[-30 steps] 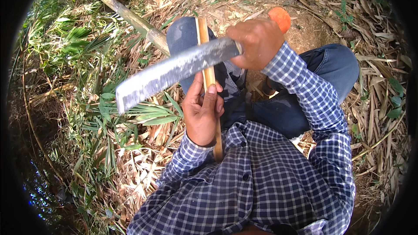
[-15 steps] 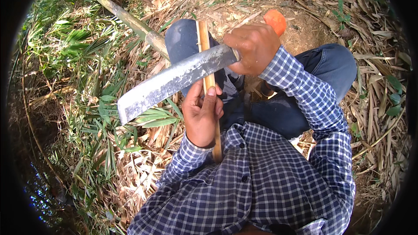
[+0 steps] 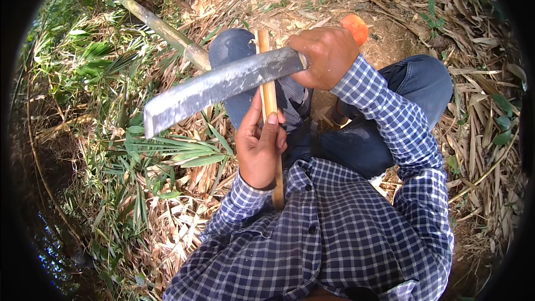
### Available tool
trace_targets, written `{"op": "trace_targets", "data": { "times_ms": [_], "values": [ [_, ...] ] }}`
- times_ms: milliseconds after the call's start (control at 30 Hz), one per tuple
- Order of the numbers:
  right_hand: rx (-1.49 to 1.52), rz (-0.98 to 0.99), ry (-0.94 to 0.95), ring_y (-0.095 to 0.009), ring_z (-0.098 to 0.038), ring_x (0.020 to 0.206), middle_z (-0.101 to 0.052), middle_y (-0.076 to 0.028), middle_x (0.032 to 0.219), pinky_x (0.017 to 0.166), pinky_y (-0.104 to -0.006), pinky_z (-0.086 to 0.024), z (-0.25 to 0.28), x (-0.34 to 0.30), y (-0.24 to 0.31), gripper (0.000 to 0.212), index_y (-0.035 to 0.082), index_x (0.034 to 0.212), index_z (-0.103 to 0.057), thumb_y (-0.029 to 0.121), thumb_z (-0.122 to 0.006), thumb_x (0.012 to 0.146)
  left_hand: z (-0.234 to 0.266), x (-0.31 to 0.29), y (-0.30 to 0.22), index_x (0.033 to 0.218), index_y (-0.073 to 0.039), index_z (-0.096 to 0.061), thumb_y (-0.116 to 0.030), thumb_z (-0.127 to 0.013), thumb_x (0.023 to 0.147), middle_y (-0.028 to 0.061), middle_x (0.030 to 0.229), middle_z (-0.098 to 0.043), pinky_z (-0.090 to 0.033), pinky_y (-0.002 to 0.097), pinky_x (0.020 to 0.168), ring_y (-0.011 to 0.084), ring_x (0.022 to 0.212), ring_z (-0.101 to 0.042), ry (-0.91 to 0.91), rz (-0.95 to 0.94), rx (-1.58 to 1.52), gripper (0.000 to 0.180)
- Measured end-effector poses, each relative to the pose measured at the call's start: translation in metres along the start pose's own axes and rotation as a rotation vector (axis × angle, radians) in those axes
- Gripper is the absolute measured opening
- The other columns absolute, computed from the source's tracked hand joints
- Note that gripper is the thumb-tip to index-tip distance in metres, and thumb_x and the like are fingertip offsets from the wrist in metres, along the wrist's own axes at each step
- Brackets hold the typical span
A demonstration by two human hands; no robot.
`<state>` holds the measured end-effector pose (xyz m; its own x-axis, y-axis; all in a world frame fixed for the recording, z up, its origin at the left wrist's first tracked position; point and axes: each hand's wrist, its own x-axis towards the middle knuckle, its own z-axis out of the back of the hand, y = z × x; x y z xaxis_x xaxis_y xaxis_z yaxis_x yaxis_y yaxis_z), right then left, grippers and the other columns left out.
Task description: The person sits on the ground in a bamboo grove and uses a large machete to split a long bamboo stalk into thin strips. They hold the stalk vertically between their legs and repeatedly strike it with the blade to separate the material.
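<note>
My left hand (image 3: 261, 147) grips a pale split bamboo strip (image 3: 268, 100), thumb laid on its face. The strip runs lengthwise away from my belly, its near end against my shirt and its far end by my left knee. My right hand (image 3: 324, 57) is closed round the handle of a machete (image 3: 223, 85); the orange handle end (image 3: 355, 29) sticks out beyond the fist. The broad grey blade lies across the strip's upper part, above my left fingers, with its squared tip out to the left. Whether the edge bites into the strip, I cannot tell.
A long bamboo pole (image 3: 150, 19) slants from the far left toward my left knee (image 3: 231, 44). Green leaves (image 3: 189, 153) lie left of my hands. Dry bamboo leaves and shavings (image 3: 479, 95) cover the ground at right. My right knee (image 3: 429, 83) is bent outward.
The machete blade has shifted up along the strip, away from my body, and its tip has risen slightly. My left hand keeps its hold, almost unmoved.
</note>
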<state>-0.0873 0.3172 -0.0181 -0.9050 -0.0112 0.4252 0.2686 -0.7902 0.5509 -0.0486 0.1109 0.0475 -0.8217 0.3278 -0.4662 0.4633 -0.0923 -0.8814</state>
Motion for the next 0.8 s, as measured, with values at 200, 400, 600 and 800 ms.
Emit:
{"op": "trace_targets", "data": {
  "times_ms": [200, 400, 600, 800],
  "values": [
    [-0.053, -0.044, -0.057, -0.032, -0.062, 0.057, -0.06, -0.009, 0.062, 0.05, -0.0437, -0.048, 0.004, 0.011, -0.008, 0.024, 0.009, 0.071, -0.061, 0.027, -0.075, 0.066, -0.001, 0.005, -0.004, 0.15, -0.004, -0.029, -0.009, -0.051, 0.099, 0.0035, 0.091, -0.055, -0.036, 0.0194, 0.047, 0.0049, 0.056, -0.045, 0.004, -0.038, 0.018, 0.056],
    [-0.115, -0.057, -0.078, -0.032, -0.062, 0.055, -0.061, -0.01, 0.061, 0.05, -0.0435, -0.049, 0.006, 0.015, -0.019, 0.022, 0.009, 0.073, -0.065, 0.029, -0.074, 0.068, -0.002, 0.001, -0.003, 0.15, -0.004, -0.029, -0.009, -0.052, 0.099, 0.0034, 0.091, -0.055, -0.037, 0.0196, 0.048, 0.005, 0.058, -0.046, -0.01, -0.057, 0.042, 0.057],
    [-0.014, -0.13, -0.11, -0.032, -0.063, 0.056, -0.062, -0.012, 0.062, 0.05, -0.0419, -0.049, 0.01, 0.008, -0.019, 0.023, 0.008, 0.073, -0.066, 0.029, -0.074, 0.071, -0.001, 0.004, -0.007, 0.147, -0.003, -0.034, -0.01, -0.051, 0.099, 0.0038, 0.092, -0.055, -0.036, 0.0197, 0.047, 0.0058, 0.056, -0.045, -0.004, -0.057, -0.004, 0.051],
    [0.067, 0.04, 0.018, -0.031, -0.062, 0.06, -0.058, -0.009, 0.062, 0.052, -0.0425, -0.047, 0.0, -0.006, 0.017, 0.025, 0.007, 0.073, -0.06, 0.025, -0.074, 0.063, 0.001, 0.005, -0.006, 0.129, -0.001, -0.049, -0.012, -0.05, 0.1, 0.0036, 0.091, -0.055, -0.034, 0.0198, 0.046, 0.0058, 0.055, -0.043, -0.034, -0.035, -0.051, 0.031]
  ]
}}
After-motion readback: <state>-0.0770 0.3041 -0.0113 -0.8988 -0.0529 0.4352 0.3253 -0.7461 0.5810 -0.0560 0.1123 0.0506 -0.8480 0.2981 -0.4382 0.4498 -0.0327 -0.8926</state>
